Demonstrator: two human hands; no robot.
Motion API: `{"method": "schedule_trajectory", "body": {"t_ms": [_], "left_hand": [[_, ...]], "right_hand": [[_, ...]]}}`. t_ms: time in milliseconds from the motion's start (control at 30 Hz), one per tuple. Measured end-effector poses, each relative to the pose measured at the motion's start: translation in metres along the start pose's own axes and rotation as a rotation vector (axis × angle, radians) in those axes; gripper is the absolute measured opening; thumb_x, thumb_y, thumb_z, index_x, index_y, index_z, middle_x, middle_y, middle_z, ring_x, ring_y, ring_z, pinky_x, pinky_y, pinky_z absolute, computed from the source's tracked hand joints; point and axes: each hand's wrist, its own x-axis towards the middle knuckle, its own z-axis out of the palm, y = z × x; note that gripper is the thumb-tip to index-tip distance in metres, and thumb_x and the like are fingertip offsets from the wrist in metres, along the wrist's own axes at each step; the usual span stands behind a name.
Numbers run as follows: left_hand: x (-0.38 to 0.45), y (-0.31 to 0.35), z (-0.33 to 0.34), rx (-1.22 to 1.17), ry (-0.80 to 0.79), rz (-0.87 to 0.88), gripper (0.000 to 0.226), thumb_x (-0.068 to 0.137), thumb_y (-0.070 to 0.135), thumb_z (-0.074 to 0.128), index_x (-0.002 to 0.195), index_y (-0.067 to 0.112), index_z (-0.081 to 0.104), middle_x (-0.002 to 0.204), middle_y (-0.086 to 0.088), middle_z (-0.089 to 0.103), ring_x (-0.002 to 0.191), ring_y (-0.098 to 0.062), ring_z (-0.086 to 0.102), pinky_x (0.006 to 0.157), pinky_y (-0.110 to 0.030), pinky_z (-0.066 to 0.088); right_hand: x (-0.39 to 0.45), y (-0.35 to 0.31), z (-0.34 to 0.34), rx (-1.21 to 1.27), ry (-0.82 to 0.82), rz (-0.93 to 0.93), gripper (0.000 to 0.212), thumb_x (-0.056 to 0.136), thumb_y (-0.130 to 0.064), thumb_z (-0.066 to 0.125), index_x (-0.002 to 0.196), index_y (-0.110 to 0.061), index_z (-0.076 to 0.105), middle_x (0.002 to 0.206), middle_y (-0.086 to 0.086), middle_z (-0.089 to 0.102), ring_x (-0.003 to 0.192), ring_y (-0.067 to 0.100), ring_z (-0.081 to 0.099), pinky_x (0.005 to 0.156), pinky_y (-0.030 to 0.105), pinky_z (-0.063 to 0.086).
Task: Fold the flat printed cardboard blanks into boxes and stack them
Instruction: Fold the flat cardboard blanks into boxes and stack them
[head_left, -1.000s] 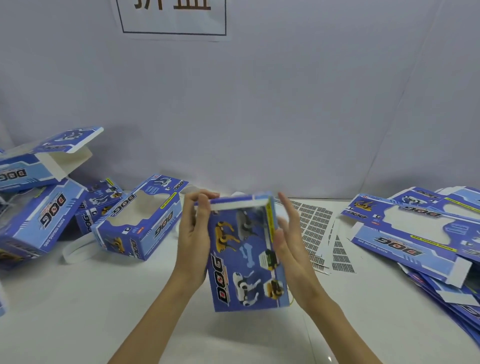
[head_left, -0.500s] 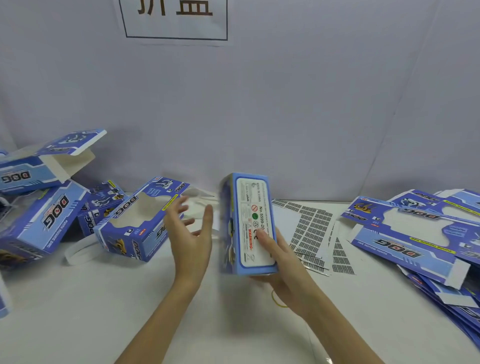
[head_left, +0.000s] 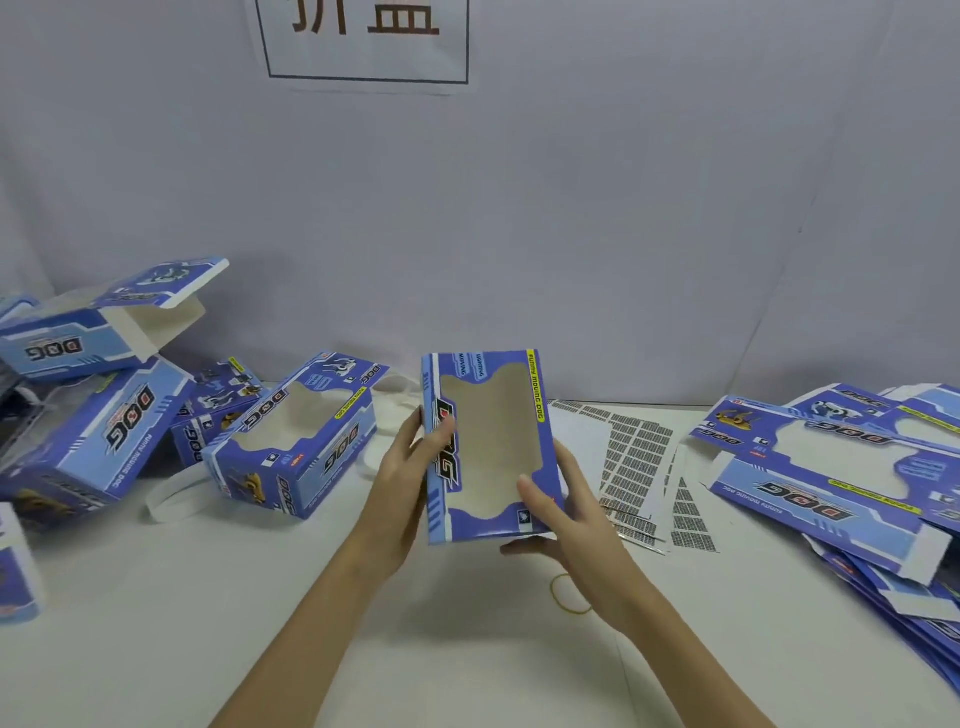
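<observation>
A folded blue "DOG" box (head_left: 540, 395) stands upright above the middle of the white table, its window side facing me. My left hand (head_left: 402, 483) grips its left edge, thumb on the printed face. My right hand (head_left: 563, 512) holds its lower right corner, thumb on the front and fingers under the bottom. Several folded boxes lie in a loose heap at the left (head_left: 291, 447), one with its lid flap open (head_left: 98, 332). A pile of flat printed blanks (head_left: 831, 483) lies at the right.
Sheets of barcode stickers (head_left: 631, 457) lie just right of the held box. A yellow rubber band (head_left: 569, 595) rests on the table (head_left: 260, 613) under my right wrist. White paper strips (head_left: 171, 501) lie by the left heap. A grey backdrop with a sign (head_left: 363, 41) closes the rear.
The box has been turned from its narrow label side to its window face. My left hand, open and apart half a second ago, now grips the left edge.
</observation>
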Motion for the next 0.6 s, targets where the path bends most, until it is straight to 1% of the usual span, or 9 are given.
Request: {"method": "schedule_trajectory", "body": {"t_ms": [67, 100, 167, 233, 333, 400, 433, 533, 600], "left_hand": [[0.001, 0.001, -0.005, -0.082, 0.082, -0.021, 0.057, 0.09, 0.074, 0.054, 0.129, 0.036, 0.07, 0.122, -0.005, 0.075, 0.11, -0.029, 0.074, 0.091, -0.051, 0.061], [0.002, 0.002, -0.009, -0.106, 0.146, -0.016, 0.065, 0.09, 0.078, 0.047, 0.136, 0.035, 0.066, 0.124, -0.004, 0.075, 0.112, -0.028, 0.073, 0.098, -0.055, 0.057], [0.003, 0.004, -0.018, -0.084, 0.198, 0.0, 0.07, 0.097, 0.075, 0.033, 0.144, 0.03, 0.059, 0.123, -0.002, 0.075, 0.108, -0.023, 0.074, 0.096, -0.049, 0.055], [0.002, 0.007, -0.025, -0.055, 0.205, 0.001, 0.07, 0.101, 0.071, 0.025, 0.138, 0.027, 0.065, 0.123, -0.005, 0.075, 0.102, -0.021, 0.075, 0.089, -0.041, 0.055], [0.003, 0.017, -0.034, -0.102, 0.208, 0.02, 0.069, 0.102, 0.072, 0.028, 0.13, 0.025, 0.07, 0.125, -0.01, 0.072, 0.106, -0.023, 0.071, 0.095, -0.042, 0.052], [0.003, 0.025, -0.039, -0.134, 0.171, 0.076, 0.068, 0.1, 0.073, 0.034, 0.136, 0.026, 0.067, 0.133, -0.008, 0.07, 0.122, -0.027, 0.067, 0.104, -0.045, 0.05], [0.003, 0.029, -0.04, -0.13, 0.15, 0.106, 0.066, 0.1, 0.074, 0.037, 0.139, 0.028, 0.065, 0.135, -0.007, 0.07, 0.125, -0.028, 0.066, 0.106, -0.047, 0.049], [0.004, 0.032, -0.041, -0.094, 0.172, 0.148, 0.063, 0.098, 0.071, 0.043, 0.141, 0.028, 0.062, 0.132, -0.007, 0.071, 0.128, -0.033, 0.063, 0.103, -0.042, 0.051], [0.005, 0.03, -0.042, -0.092, 0.177, 0.177, 0.06, 0.101, 0.065, 0.041, 0.144, 0.028, 0.059, 0.133, -0.008, 0.07, 0.126, -0.032, 0.064, 0.096, -0.035, 0.054]], "right_hand": [[0.001, 0.003, 0.006, 0.04, 0.077, -0.018, 0.066, 0.091, -0.046, 0.073, 0.149, -0.048, 0.041, 0.125, -0.006, 0.075, 0.112, 0.029, 0.075, 0.079, 0.043, 0.066], [0.003, 0.004, 0.01, 0.053, 0.109, -0.035, 0.066, 0.089, -0.047, 0.073, 0.147, -0.049, 0.041, 0.123, -0.006, 0.076, 0.111, 0.028, 0.075, 0.077, 0.04, 0.066], [0.007, 0.004, 0.016, 0.061, 0.13, -0.063, 0.067, 0.088, -0.049, 0.075, 0.146, -0.052, 0.042, 0.125, -0.005, 0.075, 0.111, 0.029, 0.075, 0.078, 0.039, 0.065], [0.012, 0.002, 0.02, 0.059, 0.115, -0.079, 0.066, 0.087, -0.052, 0.076, 0.145, -0.055, 0.044, 0.131, -0.006, 0.072, 0.115, 0.029, 0.074, 0.083, 0.042, 0.064], [0.015, -0.001, 0.018, 0.025, 0.011, -0.064, 0.058, 0.095, -0.042, 0.07, 0.149, -0.048, 0.049, 0.139, -0.003, 0.068, 0.117, 0.025, 0.072, 0.088, 0.041, 0.062], [0.012, 0.0, 0.012, -0.038, -0.063, -0.039, 0.056, 0.092, -0.048, 0.071, 0.145, -0.05, 0.055, 0.14, -0.005, 0.068, 0.121, 0.022, 0.07, 0.095, 0.041, 0.061], [0.01, 0.001, 0.008, -0.063, -0.076, -0.029, 0.057, 0.088, -0.053, 0.072, 0.142, -0.052, 0.057, 0.14, -0.007, 0.068, 0.125, 0.021, 0.068, 0.102, 0.045, 0.058], [0.004, 0.004, -0.005, -0.092, -0.083, -0.011, 0.062, 0.084, -0.057, 0.073, 0.144, -0.047, 0.058, 0.141, -0.004, 0.068, 0.131, 0.026, 0.064, 0.114, 0.058, 0.047], [0.003, 0.005, -0.009, -0.088, -0.079, -0.037, 0.057, 0.089, -0.052, 0.072, 0.143, -0.042, 0.06, 0.14, -0.002, 0.069, 0.13, 0.025, 0.065, 0.11, 0.053, 0.049]]}}
